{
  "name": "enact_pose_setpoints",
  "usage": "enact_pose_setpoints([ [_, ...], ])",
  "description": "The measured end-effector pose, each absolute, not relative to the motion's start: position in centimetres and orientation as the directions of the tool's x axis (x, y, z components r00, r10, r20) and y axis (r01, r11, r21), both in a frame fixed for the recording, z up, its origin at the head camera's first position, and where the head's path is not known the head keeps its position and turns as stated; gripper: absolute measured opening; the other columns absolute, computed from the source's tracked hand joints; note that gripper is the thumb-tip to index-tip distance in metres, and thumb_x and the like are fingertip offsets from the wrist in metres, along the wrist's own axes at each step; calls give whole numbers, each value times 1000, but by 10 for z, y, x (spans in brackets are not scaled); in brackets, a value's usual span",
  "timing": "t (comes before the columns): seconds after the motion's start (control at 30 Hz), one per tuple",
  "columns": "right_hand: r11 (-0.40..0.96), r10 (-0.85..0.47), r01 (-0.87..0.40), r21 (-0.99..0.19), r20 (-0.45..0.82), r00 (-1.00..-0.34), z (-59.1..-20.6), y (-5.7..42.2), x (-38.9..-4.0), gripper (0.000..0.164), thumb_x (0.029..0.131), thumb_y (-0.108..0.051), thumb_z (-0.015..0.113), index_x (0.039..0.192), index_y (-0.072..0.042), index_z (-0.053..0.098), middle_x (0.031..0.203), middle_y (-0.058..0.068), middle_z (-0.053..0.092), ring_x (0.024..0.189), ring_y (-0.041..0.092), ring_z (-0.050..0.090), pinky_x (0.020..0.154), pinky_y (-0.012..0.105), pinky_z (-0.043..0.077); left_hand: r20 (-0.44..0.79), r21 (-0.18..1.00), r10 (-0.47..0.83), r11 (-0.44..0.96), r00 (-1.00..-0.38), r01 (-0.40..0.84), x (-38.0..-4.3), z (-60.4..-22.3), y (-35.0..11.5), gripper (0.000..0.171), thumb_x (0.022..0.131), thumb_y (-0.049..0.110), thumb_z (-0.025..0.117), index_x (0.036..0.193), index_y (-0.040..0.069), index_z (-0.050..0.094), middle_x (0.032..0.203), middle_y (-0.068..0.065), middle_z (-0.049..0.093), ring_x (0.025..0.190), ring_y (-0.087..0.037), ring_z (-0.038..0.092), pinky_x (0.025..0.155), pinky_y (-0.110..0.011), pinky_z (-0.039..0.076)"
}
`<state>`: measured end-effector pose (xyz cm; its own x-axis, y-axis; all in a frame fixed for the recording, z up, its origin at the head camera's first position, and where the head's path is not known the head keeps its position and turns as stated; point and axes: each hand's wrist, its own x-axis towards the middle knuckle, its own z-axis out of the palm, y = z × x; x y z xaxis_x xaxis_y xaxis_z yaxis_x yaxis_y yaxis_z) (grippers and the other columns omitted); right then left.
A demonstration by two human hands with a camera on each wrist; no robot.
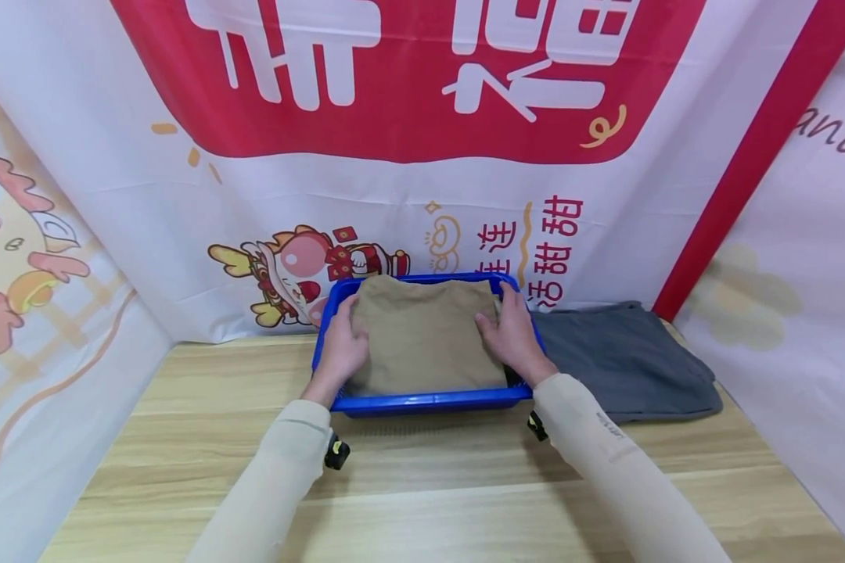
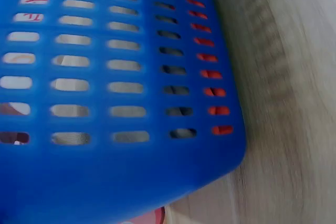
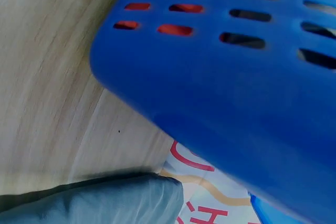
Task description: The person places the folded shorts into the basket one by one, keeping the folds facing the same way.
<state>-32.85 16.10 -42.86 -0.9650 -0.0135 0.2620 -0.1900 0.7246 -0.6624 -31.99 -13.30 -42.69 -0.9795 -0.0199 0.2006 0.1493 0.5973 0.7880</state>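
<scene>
A blue plastic basket [image 1: 429,403] with slotted walls is held between both hands, close over the wooden table. Folded khaki cloth [image 1: 426,336] fills its top. My left hand [image 1: 343,344] grips the left rim, thumb on the inside over the cloth. On the opposite side my right hand [image 1: 512,332] grips the rim the same way, its thumb lying at the cloth's edge. The fingers outside the rim are mostly hidden. Both wrist views show the basket wall [image 2: 126,177] near the table, with something orange-red [image 3: 175,30] showing through the lowest slots.
Dark grey folded cloth [image 1: 627,363] lies on the table [image 1: 422,485] just right of the basket. Behind the table hangs a white and red printed curtain [image 1: 366,188], close to the basket's far side. More printed fabric [image 1: 63,313] hangs at the left.
</scene>
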Motion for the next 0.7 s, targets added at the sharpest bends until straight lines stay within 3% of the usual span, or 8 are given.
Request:
enact_pose_setpoints([
  [0.17,782,-96,-262,-565,306,-947,-431,160,-327,71,100,-24,63,158,-3,27,152,29,32,140,43,36,114,56,32,165,682,61,714,-984,159,-317,-430,-128,59,102,8,52,157,6,32,153,-33,27,140,-45,35,115,-56,31],
  [0.33,829,-191,-363,-424,396,-898,-433,159,-326,71,100,-25,64,158,-2,29,159,29,24,147,44,25,118,57,25,230,487,156,836,-961,252,-314,-434,-124,64,103,23,56,159,5,30,164,-27,2,144,-53,21,115,-62,27],
  [0.5,866,-321,-442,-235,415,-851,-434,159,-325,71,101,-40,60,156,-3,35,163,24,22,151,42,15,120,58,17,235,212,266,925,-935,317,-313,-435,-121,73,104,46,50,162,9,25,168,-20,3,152,-46,5,119,-64,15],
  [0.7,886,-399,-440,-143,247,-883,-435,157,-321,82,99,-65,45,159,-11,33,168,14,14,155,37,2,121,59,4,162,166,317,925,-934,342,-314,-438,-123,91,98,64,49,163,11,15,169,-18,-1,153,-44,-2,119,-65,6],
])
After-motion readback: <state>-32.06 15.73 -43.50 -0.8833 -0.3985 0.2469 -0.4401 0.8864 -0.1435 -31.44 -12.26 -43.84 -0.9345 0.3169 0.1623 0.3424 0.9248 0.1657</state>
